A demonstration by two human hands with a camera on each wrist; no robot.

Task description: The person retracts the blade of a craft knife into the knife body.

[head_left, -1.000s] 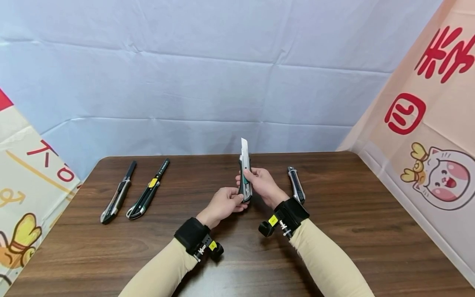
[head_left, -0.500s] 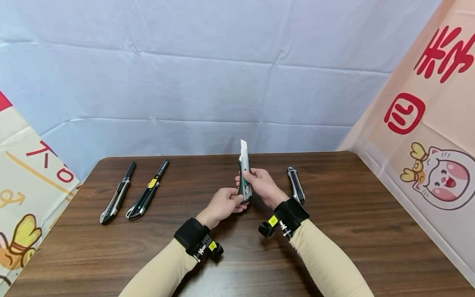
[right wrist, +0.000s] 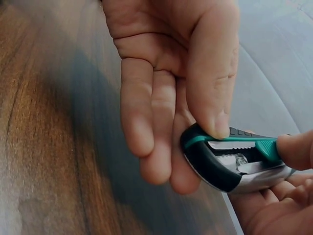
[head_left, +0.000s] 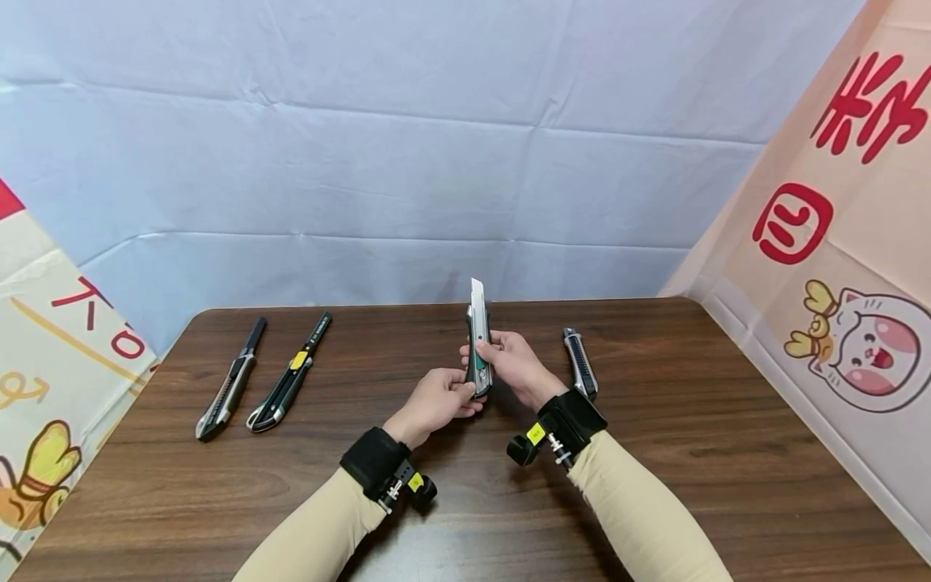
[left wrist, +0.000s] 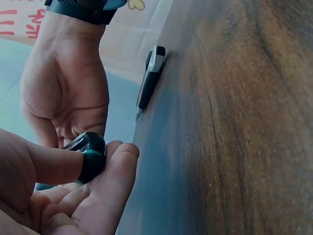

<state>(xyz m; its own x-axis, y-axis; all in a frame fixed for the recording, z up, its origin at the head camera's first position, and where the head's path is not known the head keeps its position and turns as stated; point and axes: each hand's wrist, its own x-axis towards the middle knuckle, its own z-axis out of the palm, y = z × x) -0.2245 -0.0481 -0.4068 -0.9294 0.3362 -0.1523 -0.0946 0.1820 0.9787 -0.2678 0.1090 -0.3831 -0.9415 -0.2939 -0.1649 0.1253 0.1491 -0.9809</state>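
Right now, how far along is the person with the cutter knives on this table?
In hand: the left hand and right hand hold the green knife upright, its blade out. Possibly done: the grey knife and the yellow-slider knife lie side by side on the left. Possibly left: the dark knife on the right. Which side is finished cannot be told.

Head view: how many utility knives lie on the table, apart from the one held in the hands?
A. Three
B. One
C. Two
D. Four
A. Two knives lie side by side at the left, a grey knife and a yellow-slider knife, and a third knife lies behind the right hand; the green knife is held up off the table by both hands, the left hand at its butt.
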